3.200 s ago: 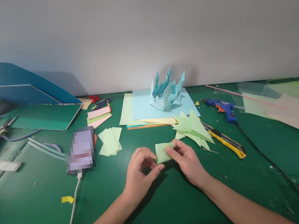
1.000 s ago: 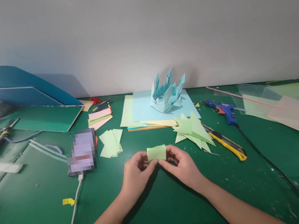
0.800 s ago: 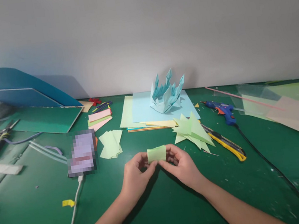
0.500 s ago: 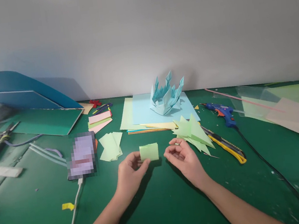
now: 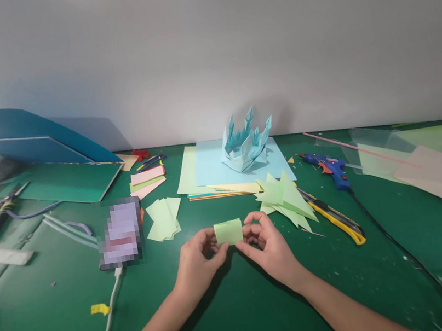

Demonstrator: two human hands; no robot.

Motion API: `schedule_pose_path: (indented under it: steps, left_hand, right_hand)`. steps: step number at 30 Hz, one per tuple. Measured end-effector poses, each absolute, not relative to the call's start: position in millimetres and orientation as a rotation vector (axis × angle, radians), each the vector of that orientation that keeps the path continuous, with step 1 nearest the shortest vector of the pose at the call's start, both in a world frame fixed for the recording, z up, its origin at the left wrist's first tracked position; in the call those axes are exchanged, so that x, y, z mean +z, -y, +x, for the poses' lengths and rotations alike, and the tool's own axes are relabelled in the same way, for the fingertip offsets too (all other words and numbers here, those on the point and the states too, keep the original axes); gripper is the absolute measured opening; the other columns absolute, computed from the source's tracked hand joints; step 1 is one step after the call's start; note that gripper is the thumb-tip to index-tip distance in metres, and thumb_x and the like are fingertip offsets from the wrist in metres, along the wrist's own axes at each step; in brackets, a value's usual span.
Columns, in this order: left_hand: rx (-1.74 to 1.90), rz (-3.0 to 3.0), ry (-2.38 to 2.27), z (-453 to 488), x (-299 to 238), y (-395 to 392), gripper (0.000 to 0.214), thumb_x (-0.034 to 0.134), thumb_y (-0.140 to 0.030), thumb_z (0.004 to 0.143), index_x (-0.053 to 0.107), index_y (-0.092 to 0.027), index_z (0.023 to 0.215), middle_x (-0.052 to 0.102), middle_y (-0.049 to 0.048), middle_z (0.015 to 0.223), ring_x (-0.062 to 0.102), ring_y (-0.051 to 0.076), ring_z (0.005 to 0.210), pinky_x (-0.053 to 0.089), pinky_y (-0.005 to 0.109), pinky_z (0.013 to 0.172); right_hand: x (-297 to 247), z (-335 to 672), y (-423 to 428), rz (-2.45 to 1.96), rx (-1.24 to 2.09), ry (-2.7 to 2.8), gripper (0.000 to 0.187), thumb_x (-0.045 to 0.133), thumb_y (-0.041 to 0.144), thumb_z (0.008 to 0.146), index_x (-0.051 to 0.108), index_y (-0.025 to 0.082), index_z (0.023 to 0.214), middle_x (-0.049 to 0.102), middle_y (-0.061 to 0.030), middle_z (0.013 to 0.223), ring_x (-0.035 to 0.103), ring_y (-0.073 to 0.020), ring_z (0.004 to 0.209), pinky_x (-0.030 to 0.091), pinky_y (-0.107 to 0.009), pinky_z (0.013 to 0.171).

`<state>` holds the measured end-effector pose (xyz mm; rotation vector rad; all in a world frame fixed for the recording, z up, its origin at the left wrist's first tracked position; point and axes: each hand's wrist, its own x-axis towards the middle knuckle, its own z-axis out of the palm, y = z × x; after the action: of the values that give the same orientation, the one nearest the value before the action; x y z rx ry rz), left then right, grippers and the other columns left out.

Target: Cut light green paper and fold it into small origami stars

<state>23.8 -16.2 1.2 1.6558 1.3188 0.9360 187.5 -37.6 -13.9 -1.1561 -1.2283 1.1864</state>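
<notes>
A small folded piece of light green paper (image 5: pixel 228 232) is held up just above the green table, between both hands. My left hand (image 5: pixel 199 257) pinches its left side, thumb in front and fingers behind. At the right edge, my right hand (image 5: pixel 270 246) has its thumb and fingers closed on the paper. Left of the hands lies a small stack of pale green paper slips (image 5: pixel 165 219). Several pointed, folded green paper pieces (image 5: pixel 284 197) lie in a pile beyond my right hand.
A blue folded-paper crown shape (image 5: pixel 245 148) stands on stacked coloured sheets (image 5: pixel 205 168) at the back. To the right lie a yellow utility knife (image 5: pixel 339 219) and a blue glue gun (image 5: pixel 331 168) with its cord. A phone (image 5: pixel 121 233) on a white cable lies left.
My right hand has moved in and taken hold of the green paper's right edge. My left hand has shifted slightly right and nearer with the paper.
</notes>
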Motion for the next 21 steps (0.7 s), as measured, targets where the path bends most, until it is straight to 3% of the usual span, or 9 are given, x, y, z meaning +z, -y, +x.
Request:
schedule_pose_path:
  steps: [8,13,16,21]
  left_hand:
    - [1.161,1.601,-1.372,10.9,-0.7,4.4,0.012,0.059,-0.027,0.073,0.059,-0.018,0.081,0.063,0.0003,0.071,0.061,0.012,0.063,0.053,0.025,0.062]
    - [1.123,1.677,-1.169,23.3,-0.5,13.7,0.015,0.065,-0.024,0.071,0.057,-0.019,0.083,0.061,-0.0006,0.075,0.060,0.011,0.061,0.053,0.024,0.060]
    - [1.122,1.802,-1.192,24.4,-1.1,14.7,0.006,0.062,-0.019,0.074,0.057,-0.019,0.078,0.060,-0.0014,0.072,0.057,0.010,0.060,0.051,0.022,0.057]
    - [1.090,2.107,-1.149,19.0,-2.9,13.5,0.011,0.054,-0.011,0.078,0.059,-0.020,0.075,0.062,0.0000,0.075,0.057,0.011,0.063,0.050,0.021,0.057]
  right_hand:
    - [-13.6,196.2,34.0,-1.206,1.047,1.146,0.030,0.061,0.029,0.072,0.036,0.024,0.089,0.057,0.0042,0.069,0.055,-0.0121,0.059,0.047,-0.026,0.059]
    - [-16.2,191.7,34.3,-1.203,0.973,1.342,0.019,0.058,0.024,0.075,0.041,0.023,0.082,0.051,0.0052,0.066,0.053,-0.0116,0.057,0.045,-0.024,0.056]
    - [-18.7,191.2,34.7,-1.207,0.932,1.451,0.013,0.056,0.022,0.078,0.044,0.023,0.082,0.054,0.0032,0.068,0.054,-0.0130,0.059,0.045,-0.025,0.057]
    - [-16.7,195.9,36.0,-1.259,0.538,1.662,0.006,0.058,0.017,0.078,0.056,0.022,0.080,0.058,-0.0051,0.089,0.057,-0.0213,0.086,0.046,-0.034,0.074]
